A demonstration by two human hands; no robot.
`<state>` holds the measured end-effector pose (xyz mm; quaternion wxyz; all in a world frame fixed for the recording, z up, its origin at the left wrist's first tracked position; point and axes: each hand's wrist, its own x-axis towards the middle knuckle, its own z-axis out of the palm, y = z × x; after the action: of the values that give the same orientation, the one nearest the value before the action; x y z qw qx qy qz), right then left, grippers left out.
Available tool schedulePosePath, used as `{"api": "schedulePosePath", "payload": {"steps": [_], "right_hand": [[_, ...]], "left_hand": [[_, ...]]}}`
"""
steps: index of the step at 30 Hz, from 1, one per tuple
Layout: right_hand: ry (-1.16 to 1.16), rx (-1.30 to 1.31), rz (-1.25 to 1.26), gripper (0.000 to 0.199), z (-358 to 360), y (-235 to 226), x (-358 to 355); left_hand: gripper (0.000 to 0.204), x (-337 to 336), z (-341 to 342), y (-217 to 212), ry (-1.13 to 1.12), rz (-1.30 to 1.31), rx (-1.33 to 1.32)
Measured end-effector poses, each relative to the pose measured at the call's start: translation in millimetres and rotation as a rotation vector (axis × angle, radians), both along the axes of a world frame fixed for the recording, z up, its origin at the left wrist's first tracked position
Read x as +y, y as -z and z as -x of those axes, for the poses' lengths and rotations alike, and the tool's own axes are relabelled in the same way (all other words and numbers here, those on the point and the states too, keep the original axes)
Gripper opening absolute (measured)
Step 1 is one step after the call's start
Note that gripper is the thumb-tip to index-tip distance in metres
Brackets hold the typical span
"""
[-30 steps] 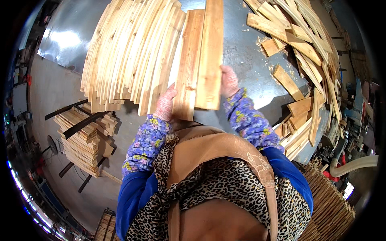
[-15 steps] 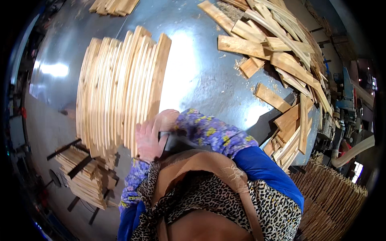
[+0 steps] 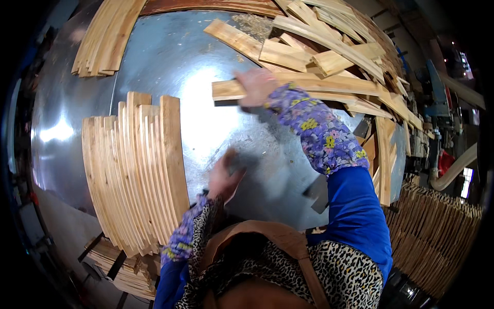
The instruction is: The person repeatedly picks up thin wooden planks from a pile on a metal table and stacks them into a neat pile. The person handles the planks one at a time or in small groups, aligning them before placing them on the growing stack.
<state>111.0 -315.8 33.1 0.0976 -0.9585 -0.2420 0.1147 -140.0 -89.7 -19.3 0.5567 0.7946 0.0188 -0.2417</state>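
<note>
Reaching across the shiny metal surface (image 3: 170,56), the right hand (image 3: 256,86) closes its grip on the near end of a long wooden slat (image 3: 329,85) that lies at the edge of a loose heap of slats (image 3: 334,41) at the far right. Closer in, the left hand (image 3: 224,177) hovers blurred over the bare metal just beside a neat row of slats (image 3: 134,170) standing on edge, and I cannot tell whether its grip is open. Another small bundle of slats (image 3: 105,36) lies at the far left.
</note>
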Motion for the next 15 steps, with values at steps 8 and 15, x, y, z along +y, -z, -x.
{"api": "schedulePosePath", "payload": {"steps": [8, 15], "right_hand": [[0.062, 0.470, -0.516, 0.073, -28, -74, 121], [0.058, 0.267, 0.248, 0.103, 7, -50, -49]], "left_hand": [[0.069, -71, -105, 88, -0.226, 0.895, 0.051], [0.050, -10, -124, -17, -0.490, 0.523, 0.124]]}}
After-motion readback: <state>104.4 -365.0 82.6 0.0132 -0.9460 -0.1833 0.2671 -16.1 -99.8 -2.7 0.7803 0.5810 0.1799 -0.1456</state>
